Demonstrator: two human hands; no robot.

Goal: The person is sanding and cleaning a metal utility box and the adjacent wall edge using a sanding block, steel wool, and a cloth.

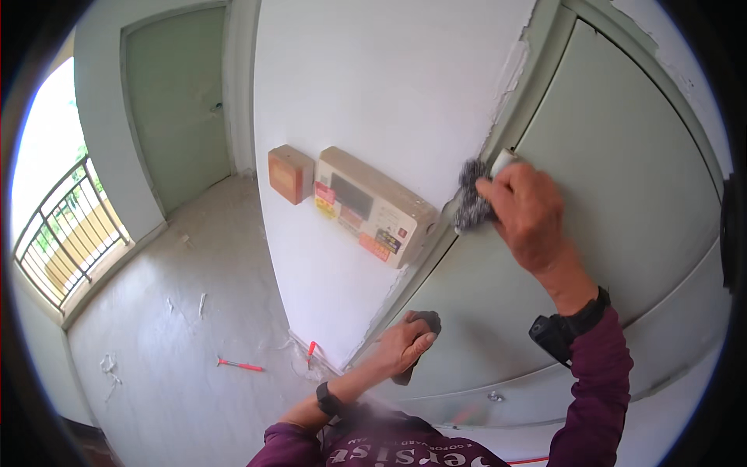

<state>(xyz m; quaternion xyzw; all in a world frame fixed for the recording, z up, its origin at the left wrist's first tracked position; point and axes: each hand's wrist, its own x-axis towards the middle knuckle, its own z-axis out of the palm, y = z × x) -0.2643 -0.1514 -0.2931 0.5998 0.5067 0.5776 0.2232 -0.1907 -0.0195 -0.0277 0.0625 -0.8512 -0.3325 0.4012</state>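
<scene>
My right hand [529, 210] is closed on a speckled grey rag [471, 198], which it presses against the edge of a pale green door [615, 156] where the door meets its frame. A short white piece [503, 161], perhaps part of the handle, shows just past my fingers. Lower down, my left hand [401, 348] grips a dark, soft-looking item [426, 321] in front of the door. Its kind cannot be made out, since my fingers cover most of it.
A beige wall box [373, 206] with coloured stickers and a smaller orange-fronted box [291, 174] stick out from the white wall, left of the door frame. On the grey floor lie a red-handled tool [241, 364], another red item [312, 350] and scraps. A railing [70, 233] borders the far left.
</scene>
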